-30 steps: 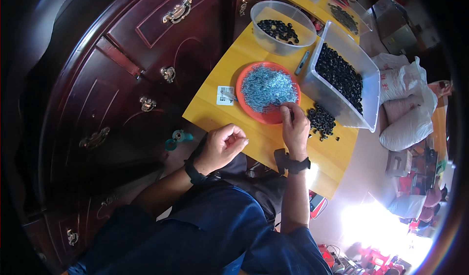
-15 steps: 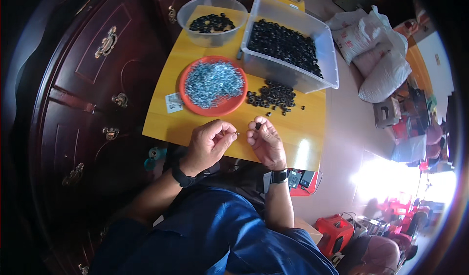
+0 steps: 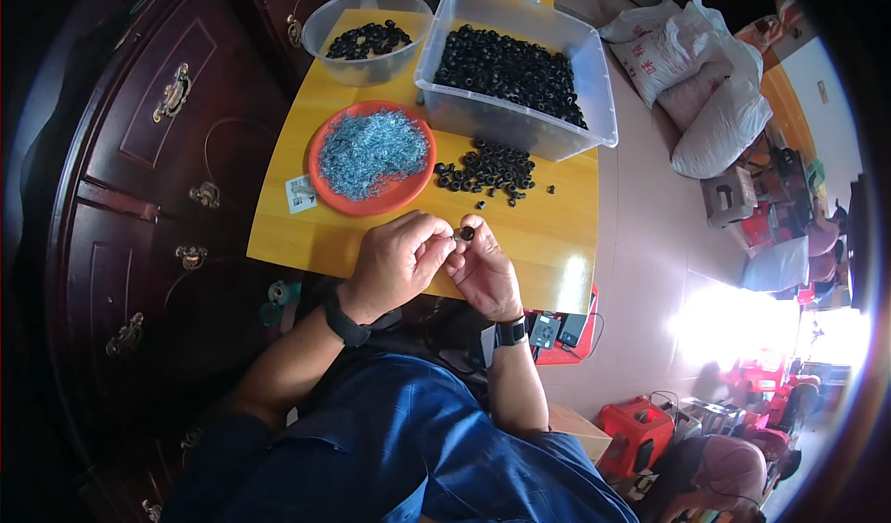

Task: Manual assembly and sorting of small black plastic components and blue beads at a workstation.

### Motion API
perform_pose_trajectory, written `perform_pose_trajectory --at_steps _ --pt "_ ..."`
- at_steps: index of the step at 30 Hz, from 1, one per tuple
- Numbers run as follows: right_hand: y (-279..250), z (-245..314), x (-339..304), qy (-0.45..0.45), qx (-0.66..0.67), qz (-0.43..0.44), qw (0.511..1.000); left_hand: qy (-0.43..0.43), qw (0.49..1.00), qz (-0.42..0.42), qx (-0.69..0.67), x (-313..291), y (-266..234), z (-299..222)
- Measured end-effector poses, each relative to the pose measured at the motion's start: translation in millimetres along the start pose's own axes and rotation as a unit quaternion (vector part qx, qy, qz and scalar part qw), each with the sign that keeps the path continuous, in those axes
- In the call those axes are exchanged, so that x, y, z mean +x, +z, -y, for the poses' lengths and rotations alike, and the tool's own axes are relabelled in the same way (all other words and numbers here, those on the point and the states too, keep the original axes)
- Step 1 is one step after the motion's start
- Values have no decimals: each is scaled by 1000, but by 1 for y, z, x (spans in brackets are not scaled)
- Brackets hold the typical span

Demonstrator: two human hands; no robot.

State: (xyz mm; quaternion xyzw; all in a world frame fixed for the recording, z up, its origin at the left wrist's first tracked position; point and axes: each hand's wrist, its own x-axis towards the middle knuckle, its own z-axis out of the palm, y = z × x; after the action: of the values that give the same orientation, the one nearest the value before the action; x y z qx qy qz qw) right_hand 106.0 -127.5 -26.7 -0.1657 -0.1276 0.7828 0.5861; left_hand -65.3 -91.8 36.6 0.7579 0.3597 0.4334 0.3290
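Just past the table's front edge, both hands meet over the yellow tabletop (image 3: 548, 245). My right hand (image 3: 488, 272) pinches a small round black part (image 3: 467, 233) between thumb and fingers, its hollow side showing. Against that part come the fingertips of my left hand (image 3: 394, 258), closed on a small metal piece, mostly hidden by the fingers. An orange-red plate (image 3: 408, 189) heaped with small silvery metal pieces (image 3: 371, 150) lies beyond my left hand. Loose black parts (image 3: 487, 167) like the held one are spread beyond my right hand.
At the back stand a clear rectangular bin (image 3: 566, 142) full of black parts and a round clear tub (image 3: 376, 70) holding fewer. A white label (image 3: 301, 194) lies left of the plate. Dark wooden cabinets (image 3: 139, 170) flank the left; white sacks (image 3: 691, 77) stand right. Another person (image 3: 729, 467) sits lower right.
My hands have come together, bringing the metal piece up against the black part, which has turned its hollow side into view. The whole scene has shifted somewhat leftward in the picture.
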Motion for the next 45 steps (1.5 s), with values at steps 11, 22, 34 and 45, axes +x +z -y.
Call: perform_pose_trajectory --at_steps 11,22,34,45 --pt "-8 -4 -1 -21 -83 9 996 51 996 28 73 8 -2 -5" --pt "-9 2 -9 -19 -110 9 994 -125 977 151 -86 18 -3 -3" --pt "-29 19 -20 -52 13 11 999 -29 970 185 152 72 38 29" --pt "-38 24 -23 -88 86 -33 992 64 934 207 284 67 70 58"
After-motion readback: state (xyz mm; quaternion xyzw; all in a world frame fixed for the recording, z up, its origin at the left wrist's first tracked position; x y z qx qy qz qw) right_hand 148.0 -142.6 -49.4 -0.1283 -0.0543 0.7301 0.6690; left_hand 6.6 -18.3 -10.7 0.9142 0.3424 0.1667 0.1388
